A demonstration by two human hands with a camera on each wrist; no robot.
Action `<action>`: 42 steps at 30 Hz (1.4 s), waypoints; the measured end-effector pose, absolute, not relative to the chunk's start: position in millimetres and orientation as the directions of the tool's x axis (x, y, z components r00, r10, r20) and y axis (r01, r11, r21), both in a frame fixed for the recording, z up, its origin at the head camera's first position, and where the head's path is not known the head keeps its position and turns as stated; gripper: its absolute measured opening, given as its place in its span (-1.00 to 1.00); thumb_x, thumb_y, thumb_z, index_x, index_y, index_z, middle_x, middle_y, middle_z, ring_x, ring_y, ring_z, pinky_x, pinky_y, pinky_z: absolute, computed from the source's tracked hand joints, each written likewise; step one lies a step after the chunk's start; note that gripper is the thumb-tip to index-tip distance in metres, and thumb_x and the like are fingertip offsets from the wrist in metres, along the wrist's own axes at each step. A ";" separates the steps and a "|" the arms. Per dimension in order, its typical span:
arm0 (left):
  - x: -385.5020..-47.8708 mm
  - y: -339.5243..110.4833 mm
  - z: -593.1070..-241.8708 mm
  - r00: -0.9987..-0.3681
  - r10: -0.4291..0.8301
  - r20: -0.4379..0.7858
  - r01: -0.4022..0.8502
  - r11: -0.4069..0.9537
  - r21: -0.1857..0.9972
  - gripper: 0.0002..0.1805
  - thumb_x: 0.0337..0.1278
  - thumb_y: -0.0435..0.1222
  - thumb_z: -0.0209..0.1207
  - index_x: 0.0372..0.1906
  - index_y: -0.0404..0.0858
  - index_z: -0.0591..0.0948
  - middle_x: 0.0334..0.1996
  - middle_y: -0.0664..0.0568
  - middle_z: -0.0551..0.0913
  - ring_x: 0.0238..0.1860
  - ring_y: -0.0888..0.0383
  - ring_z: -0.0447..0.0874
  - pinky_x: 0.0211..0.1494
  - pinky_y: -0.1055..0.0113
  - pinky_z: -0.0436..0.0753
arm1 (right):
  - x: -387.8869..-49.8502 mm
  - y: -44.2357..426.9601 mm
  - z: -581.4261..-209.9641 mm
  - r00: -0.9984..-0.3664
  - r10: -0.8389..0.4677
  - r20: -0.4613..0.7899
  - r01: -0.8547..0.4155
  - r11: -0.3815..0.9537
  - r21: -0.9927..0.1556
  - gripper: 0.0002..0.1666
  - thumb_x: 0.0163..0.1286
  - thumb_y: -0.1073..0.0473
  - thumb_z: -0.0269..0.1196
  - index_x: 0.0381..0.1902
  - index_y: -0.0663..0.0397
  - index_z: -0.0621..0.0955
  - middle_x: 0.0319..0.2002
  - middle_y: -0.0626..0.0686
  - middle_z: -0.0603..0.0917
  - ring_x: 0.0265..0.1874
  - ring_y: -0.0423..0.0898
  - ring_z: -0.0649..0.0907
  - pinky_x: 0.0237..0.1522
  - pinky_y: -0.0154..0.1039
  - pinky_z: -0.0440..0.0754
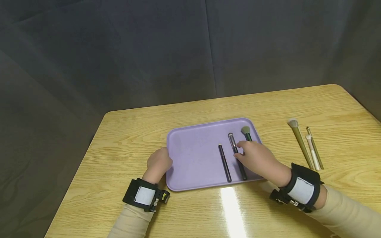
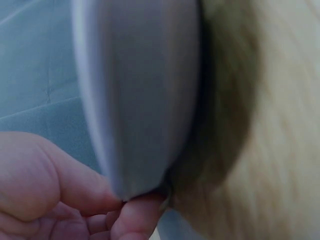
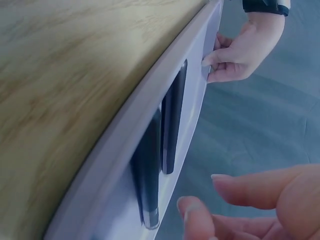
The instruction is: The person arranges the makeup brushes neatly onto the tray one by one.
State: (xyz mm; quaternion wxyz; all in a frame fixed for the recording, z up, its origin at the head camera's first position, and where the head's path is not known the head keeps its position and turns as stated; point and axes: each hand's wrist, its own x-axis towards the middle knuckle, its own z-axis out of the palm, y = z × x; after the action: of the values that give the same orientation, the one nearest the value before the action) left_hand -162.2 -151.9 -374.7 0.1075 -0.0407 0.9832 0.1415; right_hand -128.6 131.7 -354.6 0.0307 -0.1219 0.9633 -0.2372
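Note:
A lilac tray [image 1: 190, 155] lies on the table, and my left hand [image 1: 159, 162] grips its left rim. In the left wrist view, thumb and fingers [image 2: 137, 217] pinch the end of the tray [image 2: 140, 100]. My right hand [image 1: 257, 158] is over the tray's right part, beside a black brush with a silver ferrule [image 1: 233, 142] and partly covering a green brush [image 1: 246, 130]. A slim black brush [image 1: 224, 163] lies to their left. The right wrist view shows a gap between thumb and fingers [image 3: 197, 220], holding nothing, near a dark handle [image 3: 148, 170].
Right of the tray, a large gold-handled brush [image 1: 302, 145], a white-handled brush [image 1: 312, 153] and a thin gold-toned brush [image 1: 315, 148] lie on the wooden table [image 1: 119, 148]. A dark cloth [image 1: 148, 59] hangs behind the table.

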 end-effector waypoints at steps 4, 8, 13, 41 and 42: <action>-162.7 -151.8 -374.8 -0.973 -0.046 -0.225 -0.105 0.961 0.258 -0.74 0.12 -0.47 0.06 -0.09 -0.50 0.59 -0.32 -0.20 0.64 -0.43 0.01 0.56 -0.46 0.20 0.52 | -127.7 140.0 -354.2 -0.972 -0.236 0.010 -0.215 0.864 -0.455 -0.58 0.28 0.22 0.30 -0.02 0.47 0.57 -0.43 0.13 0.67 -0.46 -0.03 0.63 -0.44 -0.10 0.57; -162.8 -151.8 -374.2 -0.974 -0.043 -0.222 -0.101 0.961 0.256 -0.74 0.11 -0.47 0.06 -0.10 -0.49 0.59 -0.32 -0.20 0.64 -0.42 0.00 0.56 -0.46 0.19 0.53 | -127.6 147.9 -355.1 -0.972 -0.233 0.023 -0.219 0.867 -0.447 -0.58 0.28 0.22 0.29 -0.04 0.50 0.57 -0.45 0.14 0.65 -0.47 -0.01 0.62 -0.43 -0.07 0.57; -163.1 -152.8 -374.4 -0.975 -0.043 -0.218 -0.101 0.960 0.260 -0.75 0.10 -0.48 0.06 -0.12 -0.48 0.60 -0.32 -0.19 0.64 -0.43 0.00 0.56 -0.47 0.19 0.52 | -126.9 153.5 -358.3 -0.969 -0.240 0.053 -0.238 0.860 -0.451 -0.59 0.27 0.24 0.30 -0.09 0.54 0.57 -0.48 0.14 0.64 -0.48 -0.01 0.60 -0.40 -0.04 0.58; -162.1 -152.6 -374.0 -0.975 -0.046 -0.216 -0.104 0.959 0.264 -0.75 0.10 -0.47 0.06 -0.12 -0.49 0.60 -0.33 -0.20 0.63 -0.43 0.00 0.55 -0.46 0.19 0.52 | -126.4 162.7 -357.7 -0.976 -0.218 0.023 -0.203 0.861 -0.467 -0.63 0.28 0.27 0.28 -0.09 0.53 0.57 -0.52 0.11 0.61 -0.55 -0.06 0.54 -0.53 -0.15 0.51; -162.0 -152.5 -374.0 -0.975 -0.046 -0.216 -0.104 0.959 0.264 -0.75 0.10 -0.47 0.07 -0.12 -0.49 0.60 -0.33 -0.20 0.63 -0.43 0.00 0.55 -0.46 0.19 0.52 | -126.4 163.3 -357.5 -0.976 -0.217 0.019 -0.201 0.861 -0.466 -0.63 0.29 0.27 0.28 -0.09 0.53 0.57 -0.52 0.11 0.61 -0.55 -0.06 0.54 -0.53 -0.15 0.51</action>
State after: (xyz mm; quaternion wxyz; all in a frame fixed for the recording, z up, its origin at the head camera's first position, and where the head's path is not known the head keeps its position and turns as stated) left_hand -162.0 -152.5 -374.0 0.1042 -0.0381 0.9842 0.1381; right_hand -126.4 163.3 -357.5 0.0171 -0.1084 0.9646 -0.2398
